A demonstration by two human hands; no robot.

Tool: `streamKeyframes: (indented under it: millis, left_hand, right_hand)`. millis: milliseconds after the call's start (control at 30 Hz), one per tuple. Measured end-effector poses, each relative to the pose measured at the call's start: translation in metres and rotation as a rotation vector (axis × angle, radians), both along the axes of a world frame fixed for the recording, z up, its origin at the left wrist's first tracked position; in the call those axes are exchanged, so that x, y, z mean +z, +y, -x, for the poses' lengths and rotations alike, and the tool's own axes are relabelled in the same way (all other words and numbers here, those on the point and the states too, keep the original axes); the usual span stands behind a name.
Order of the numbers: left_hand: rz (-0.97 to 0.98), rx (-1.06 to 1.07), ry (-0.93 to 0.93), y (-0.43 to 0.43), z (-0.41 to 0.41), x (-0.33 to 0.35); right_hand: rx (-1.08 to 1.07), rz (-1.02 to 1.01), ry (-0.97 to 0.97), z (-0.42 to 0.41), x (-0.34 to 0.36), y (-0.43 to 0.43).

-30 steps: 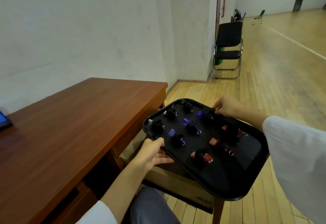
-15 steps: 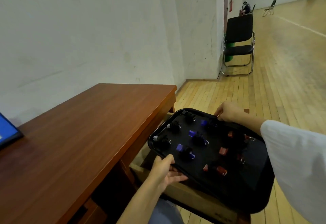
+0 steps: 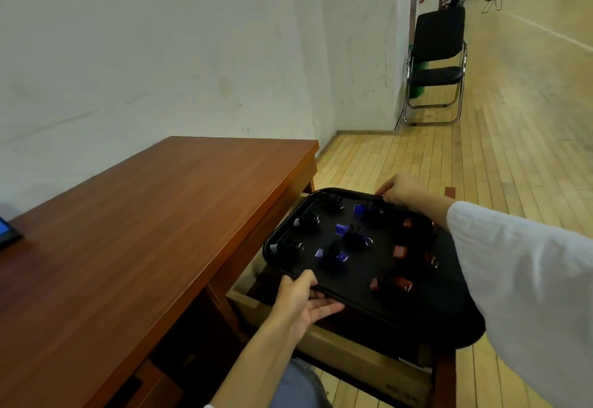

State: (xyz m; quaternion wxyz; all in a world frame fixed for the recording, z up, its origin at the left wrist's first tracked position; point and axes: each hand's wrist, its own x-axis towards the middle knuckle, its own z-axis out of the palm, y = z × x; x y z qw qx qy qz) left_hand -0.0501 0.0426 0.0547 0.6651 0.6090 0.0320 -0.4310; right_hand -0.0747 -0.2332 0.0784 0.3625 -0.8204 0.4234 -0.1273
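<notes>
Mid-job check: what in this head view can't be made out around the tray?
All in the head view:
Small pieces on the tray: dark and blurred, kind unclear.
Tray's near right corner: covered by the white sleeve.
Right hand fingertips: hidden behind its own knuckles at the far rim.
Cardboard box below: mostly covered by the tray.
Blue screen: cut off by the left edge.

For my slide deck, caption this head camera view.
Left hand and right hand grip opposite rims of a black tray carrying small binder clips, beside a brown wooden desk.
</notes>
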Motion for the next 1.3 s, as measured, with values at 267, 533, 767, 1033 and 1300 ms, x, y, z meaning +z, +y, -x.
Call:
streamKeyframes:
  millis: [267,533,767,1033,1300]
  left_hand:
    - [-0.022,0.024,-0.012,-0.003,0.002,-0.005]
    - [-0.045,0.057,-0.031,0.005,-0.014,-0.004]
    - [-0.070,0.099,-0.031,0.011,-0.035,-0.013]
    - [-0.181,0.082,-0.080,0.012,-0.056,-0.026]
    - [-0.223,0.024,0.143,-0.005,-0.068,-0.023]
  right_hand:
    - [-0.003,0.018,0.011,-0.010,-0.002,-0.001]
    - [0.024,0.006,0.004,-0.033,-0.005,0.007]
    - [0.041,-0.016,-0.008,-0.061,-0.012,0.014]
    - [0.032,-0.103,0.027,-0.087,-0.039,0.011]
    - [0.058,-0.070,0.063,-0.092,-0.070,-0.003]
